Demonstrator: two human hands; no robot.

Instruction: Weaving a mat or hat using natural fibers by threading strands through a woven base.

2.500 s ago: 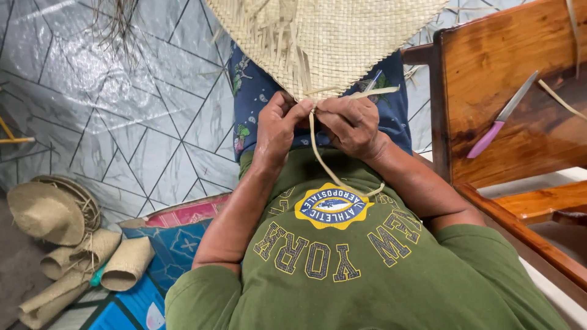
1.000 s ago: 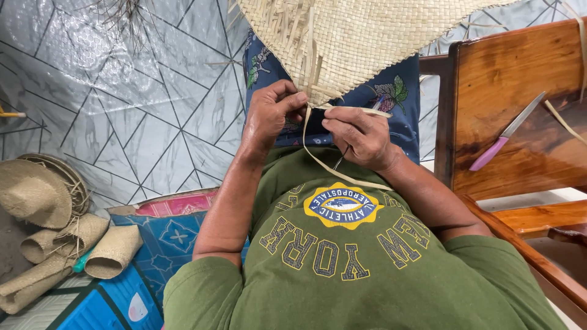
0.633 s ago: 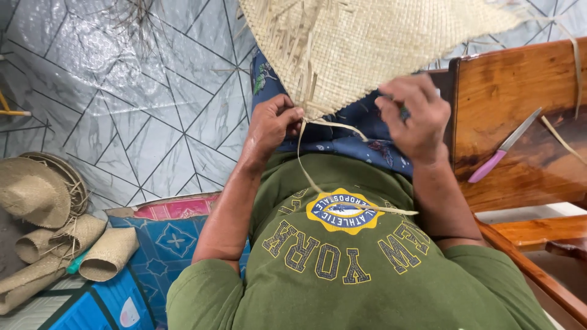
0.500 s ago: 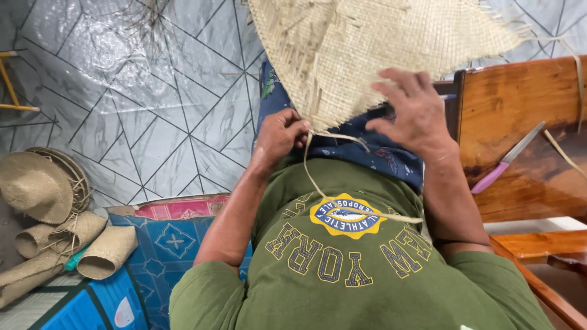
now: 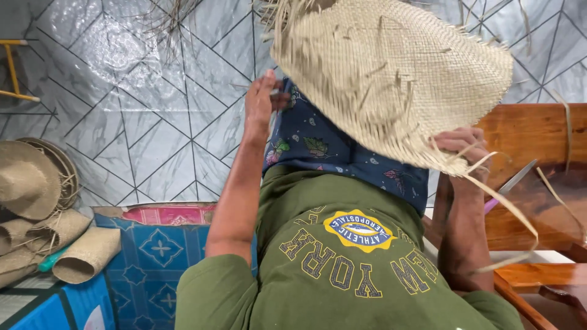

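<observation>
I see the woven mat [image 5: 391, 85] now swung up and rightward, right hand [image 5: 461, 150] pinching its edge strands, left hand [image 5: 262, 101] spread open against its near-left edge.

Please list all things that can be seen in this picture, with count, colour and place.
Woven mat: one, straw colour, top centre, held up.
Loose strip: one, straw, hanging from the mat's right edge.
Knife: one, pink handle, on the bench.
Bench: one, brown wood, right.
Woven rolls: several, straw, lower left.
Hats: two, straw, left.
Floor: grey tiles.
Left hand: at the mat's left edge.
Right hand: grip on the mat's lower right edge.
</observation>
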